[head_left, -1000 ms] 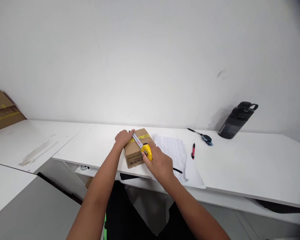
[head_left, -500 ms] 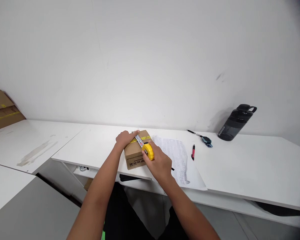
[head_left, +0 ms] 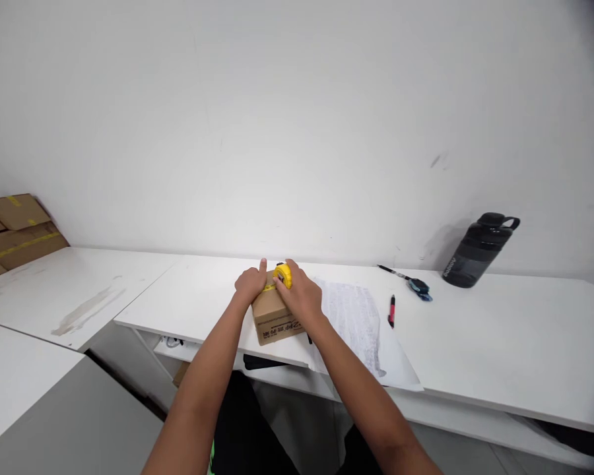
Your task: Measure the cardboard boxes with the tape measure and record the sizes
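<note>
A small brown cardboard box with yellow tape sits near the front edge of the white desk. My left hand rests on the box's far left top, fingers curled, thumb pointing up. My right hand grips a yellow tape measure at the box's far top edge, right beside my left hand. No tape blade shows between the hands.
A printed sheet of paper lies right of the box, a red pen beyond it. A black pen with a blue object and a dark water bottle stand by the wall. Cardboard boxes are stacked far left.
My right hand has carried the tape measure from the box's near side to its far edge, against my left hand. The drawn-out tape blade is no longer visible.
</note>
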